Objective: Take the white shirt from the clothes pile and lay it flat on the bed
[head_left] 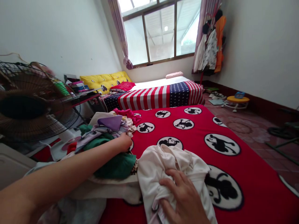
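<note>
While both hands work at laundry on a red blanket [233, 183], the left hand [123, 142] reaches into a clothes pile [105, 133] and the right hand [184, 199] presses on a cream garment [163, 165].

At lower centre of the frame the right hand lies on the crumpled cream garment, fingers [174, 177] spread apart and bunching the cloth under them. Left of centre, the left hand is buried at the edge of the clothes pile, above a green cloth [119, 166]; its fingers are hidden in the fabric, so I cannot tell whether they are together or apart. A fan [30, 102] stands at the left edge of the frame, a striped bed [161, 95] lies at upper centre below the window [161, 31], and clothes hang on a rack [211, 43] at upper right.
</note>
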`<state>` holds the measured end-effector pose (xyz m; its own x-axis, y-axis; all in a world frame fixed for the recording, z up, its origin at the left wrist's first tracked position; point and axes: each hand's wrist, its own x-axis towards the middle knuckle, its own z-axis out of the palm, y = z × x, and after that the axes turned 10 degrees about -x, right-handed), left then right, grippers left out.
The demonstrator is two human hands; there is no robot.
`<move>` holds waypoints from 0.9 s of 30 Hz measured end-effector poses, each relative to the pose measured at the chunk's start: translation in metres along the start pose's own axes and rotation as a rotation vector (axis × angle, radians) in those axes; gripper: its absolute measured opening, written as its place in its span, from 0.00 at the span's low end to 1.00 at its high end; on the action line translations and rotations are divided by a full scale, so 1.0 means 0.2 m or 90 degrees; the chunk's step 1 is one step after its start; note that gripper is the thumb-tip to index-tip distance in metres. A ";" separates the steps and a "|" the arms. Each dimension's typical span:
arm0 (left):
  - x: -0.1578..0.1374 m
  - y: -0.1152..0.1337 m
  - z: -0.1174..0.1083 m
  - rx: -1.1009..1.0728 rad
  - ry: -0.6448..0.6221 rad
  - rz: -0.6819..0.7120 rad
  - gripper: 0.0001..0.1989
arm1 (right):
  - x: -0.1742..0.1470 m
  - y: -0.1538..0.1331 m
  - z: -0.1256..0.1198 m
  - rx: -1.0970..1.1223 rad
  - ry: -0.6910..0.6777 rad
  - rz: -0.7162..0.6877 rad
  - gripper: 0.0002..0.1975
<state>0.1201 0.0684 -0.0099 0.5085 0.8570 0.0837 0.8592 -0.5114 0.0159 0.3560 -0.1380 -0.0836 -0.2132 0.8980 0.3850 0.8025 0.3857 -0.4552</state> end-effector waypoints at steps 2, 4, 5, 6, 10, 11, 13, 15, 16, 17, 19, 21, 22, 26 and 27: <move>-0.05 0.10 -0.02 0.035 -0.094 0.047 0.10 | 0.00 -0.01 -0.01 0.002 -0.011 0.005 0.15; -0.14 0.21 -0.05 0.057 -0.159 0.086 0.03 | 0.00 -0.01 -0.01 0.012 -0.011 0.023 0.13; -0.19 0.26 -0.06 0.062 -0.181 0.099 0.05 | 0.00 -0.02 -0.01 0.020 -0.006 0.033 0.11; -0.26 0.29 -0.07 0.065 -0.198 0.107 0.09 | 0.00 -0.02 -0.01 0.028 0.001 0.042 0.11; -0.51 0.32 -0.06 0.091 -0.270 0.141 0.11 | 0.00 -0.02 0.00 0.048 0.037 0.077 0.10; -0.57 0.30 -0.04 0.098 -0.295 0.153 0.09 | 0.00 -0.02 0.00 0.048 0.043 0.085 0.09; -0.67 0.26 0.02 0.114 -0.326 0.183 0.03 | 0.00 -0.02 -0.01 0.046 0.052 0.093 0.10; -0.75 0.23 0.09 0.134 -0.287 0.195 0.07 | 0.01 -0.02 -0.01 0.044 0.059 0.090 0.10; -0.78 0.23 0.12 0.138 -0.254 0.194 0.09 | 0.01 -0.02 -0.01 0.043 0.062 0.087 0.10; -0.81 0.23 0.13 0.130 -0.225 0.187 0.10 | 0.01 -0.02 -0.01 0.043 0.064 0.082 0.10; -0.85 0.25 0.13 0.067 -0.179 0.168 0.06 | 0.01 -0.02 -0.02 0.042 0.067 0.069 0.08; -0.89 0.28 0.09 -0.014 -0.128 0.156 0.11 | 0.00 -0.02 -0.02 0.048 0.068 0.056 0.07; -0.90 0.29 0.07 -0.040 -0.100 0.154 0.16 | 0.00 -0.02 -0.02 0.056 0.068 0.052 0.08; -0.95 0.33 0.06 -0.024 -0.058 0.127 0.24 | -0.01 -0.01 -0.05 0.156 0.069 0.068 0.15; -0.95 0.34 0.06 -0.023 -0.059 0.112 0.23 | -0.01 0.00 -0.06 0.201 0.065 0.081 0.16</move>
<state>0.0831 -0.1286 -0.0374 0.6552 0.7555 -0.0032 0.7548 -0.6544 0.0444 0.3621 -0.1420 -0.0743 -0.0528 0.9231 0.3809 0.6032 0.3335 -0.7245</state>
